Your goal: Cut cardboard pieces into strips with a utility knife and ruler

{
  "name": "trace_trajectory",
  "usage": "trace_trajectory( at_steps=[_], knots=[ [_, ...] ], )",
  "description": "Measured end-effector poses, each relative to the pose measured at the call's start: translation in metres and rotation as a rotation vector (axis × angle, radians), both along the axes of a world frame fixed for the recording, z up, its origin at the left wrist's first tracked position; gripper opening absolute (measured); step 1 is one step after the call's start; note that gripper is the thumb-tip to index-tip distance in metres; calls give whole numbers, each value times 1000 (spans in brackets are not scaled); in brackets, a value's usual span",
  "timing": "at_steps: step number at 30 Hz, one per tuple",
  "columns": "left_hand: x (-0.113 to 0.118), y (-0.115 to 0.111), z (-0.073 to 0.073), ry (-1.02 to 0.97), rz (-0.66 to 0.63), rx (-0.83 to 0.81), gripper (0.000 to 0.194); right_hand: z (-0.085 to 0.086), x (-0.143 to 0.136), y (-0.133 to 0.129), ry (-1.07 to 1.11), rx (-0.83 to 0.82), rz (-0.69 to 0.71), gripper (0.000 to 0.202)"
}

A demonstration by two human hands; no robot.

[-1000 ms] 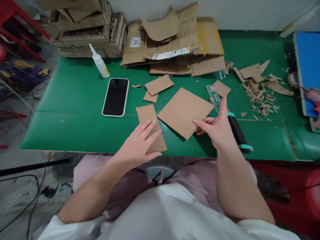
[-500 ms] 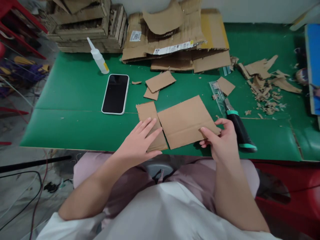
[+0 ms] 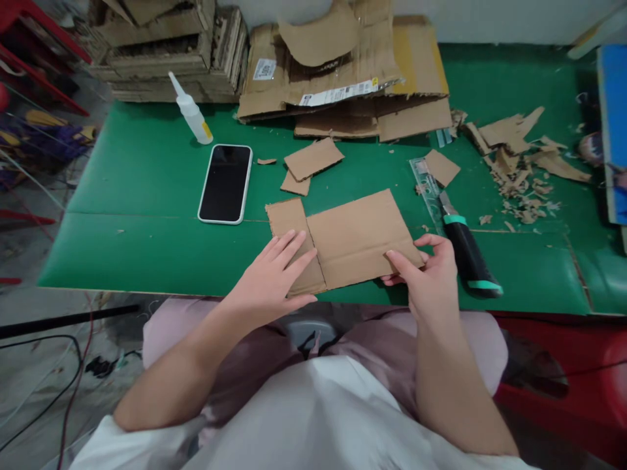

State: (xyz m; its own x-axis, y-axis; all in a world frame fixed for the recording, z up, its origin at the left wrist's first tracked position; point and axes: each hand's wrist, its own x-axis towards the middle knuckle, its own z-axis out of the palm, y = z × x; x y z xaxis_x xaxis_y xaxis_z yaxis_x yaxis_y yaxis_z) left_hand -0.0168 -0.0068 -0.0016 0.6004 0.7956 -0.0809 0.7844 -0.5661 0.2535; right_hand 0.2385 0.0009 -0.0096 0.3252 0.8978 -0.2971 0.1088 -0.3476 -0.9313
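A larger cardboard piece (image 3: 360, 232) lies on the green table near its front edge. My right hand (image 3: 426, 267) grips its right corner, thumb on top and fingers partly underneath. Against its left edge rests a narrower cardboard strip (image 3: 289, 215). My left hand (image 3: 281, 264) lies on that strip with its fingers spread. The two pieces touch along a thin seam. To the right of my right hand is a black and teal utility knife (image 3: 467, 251), beside a clear ruler (image 3: 426, 189).
A phone (image 3: 226, 184) and a glue bottle (image 3: 193, 117) are at the left. Small cardboard pieces (image 3: 313, 158) lie behind the larger one. Stacked cardboard (image 3: 343, 85) stands at the back, scraps (image 3: 519, 170) at the right, on the green table (image 3: 122, 248).
My right hand has moved slightly left with the larger cardboard piece, closing the narrow gap to the strip. My left hand has stayed nearly in place.
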Motion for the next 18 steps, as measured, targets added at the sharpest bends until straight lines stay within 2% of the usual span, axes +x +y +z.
trace_trajectory(
  at_steps=[4, 7, 10, 12, 14, 16, 18],
  knots=[
    [0, 0, 0, 1, 0, -6, 71, -4, -4, -4, -38, 31, 9, 60],
    [0, 0, 1, -4, -3, -1, 71, -5, -9, -7, -97, 149, 39, 75],
    [-1, 0, 2, -20, -12, 6, 70, 3, -3, -5, -47, 230, 15, 90],
    [-3, 0, 3, -29, -24, 2, 69, 14, 8, 1, -7, 251, -56, 98],
    [-5, 1, 4, -29, -40, -8, 69, 24, 21, 11, 1, 245, -93, 88],
    [-8, 1, 5, -25, -50, -17, 70, 28, 30, 23, -43, 214, -70, 75],
    [-9, 0, 5, -21, -50, -24, 70, 23, 32, 37, -137, 146, 101, 64]
  ],
)
